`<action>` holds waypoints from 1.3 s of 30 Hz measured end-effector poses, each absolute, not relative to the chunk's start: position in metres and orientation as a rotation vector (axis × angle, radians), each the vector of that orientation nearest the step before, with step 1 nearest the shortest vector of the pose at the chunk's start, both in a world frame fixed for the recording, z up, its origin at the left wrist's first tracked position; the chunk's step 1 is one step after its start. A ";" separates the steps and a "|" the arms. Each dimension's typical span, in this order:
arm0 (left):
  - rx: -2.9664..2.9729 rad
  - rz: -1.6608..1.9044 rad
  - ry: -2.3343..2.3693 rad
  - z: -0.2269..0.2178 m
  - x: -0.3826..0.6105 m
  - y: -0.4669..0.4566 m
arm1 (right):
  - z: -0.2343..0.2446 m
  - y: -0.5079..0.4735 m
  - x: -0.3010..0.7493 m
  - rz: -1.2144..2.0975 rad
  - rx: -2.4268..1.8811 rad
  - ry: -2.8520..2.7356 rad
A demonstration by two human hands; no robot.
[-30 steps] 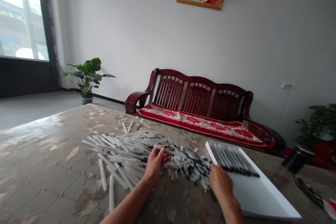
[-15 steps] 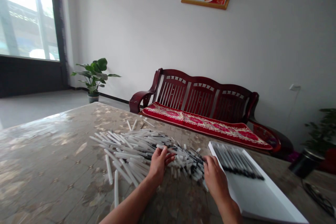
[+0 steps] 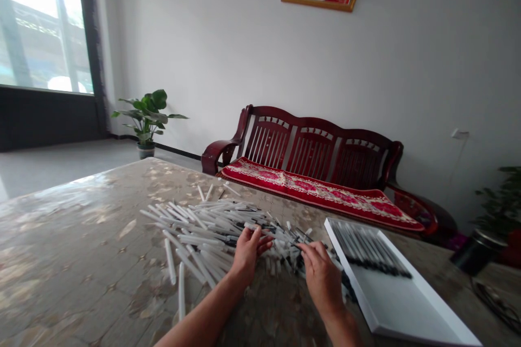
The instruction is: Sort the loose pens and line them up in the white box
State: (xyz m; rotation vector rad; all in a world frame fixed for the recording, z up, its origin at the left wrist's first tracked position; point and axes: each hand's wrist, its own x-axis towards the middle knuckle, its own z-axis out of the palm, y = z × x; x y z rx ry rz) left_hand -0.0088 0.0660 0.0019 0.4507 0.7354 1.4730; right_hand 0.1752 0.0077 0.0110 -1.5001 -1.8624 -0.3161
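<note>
My left hand (image 3: 246, 254) pinches a whitish pen barrel (image 3: 249, 225) between thumb and index finger, its other fingers loosely curled. My right hand (image 3: 323, 279) is closed at the fingertips on a thin dark pen refill (image 3: 299, 245), pointing toward the left hand. A pile of translucent white pen barrels (image 3: 191, 225) lies left of and behind my left hand. Between and beyond the hands are small clear pen caps (image 3: 280, 249) mixed with dark thin pieces. To the right, a white box tray (image 3: 423, 303) holds a row of pens (image 3: 368, 249) with black ends.
The patterned tabletop (image 3: 81, 260) stretches out to the left. A wooden bench (image 3: 313, 152) with a red cover stands behind the table. At the right edge are a black cylinder (image 3: 478, 254) and a dark cable (image 3: 494, 303). A potted plant (image 3: 146, 119) stands on the floor.
My right hand has moved left, away from the tray and toward my left hand, with the thin refill in its fingers. My left hand has stayed nearly in place.
</note>
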 end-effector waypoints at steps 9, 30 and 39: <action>0.432 1.463 0.743 0.002 -0.011 0.066 | 0.010 0.008 0.180 -0.323 -1.510 -1.844; 0.558 1.307 0.640 0.007 0.004 0.046 | -0.010 0.014 0.160 0.172 -1.322 -1.564; 0.411 1.264 0.691 0.011 0.000 0.048 | 0.010 0.022 0.158 0.622 -1.140 -1.211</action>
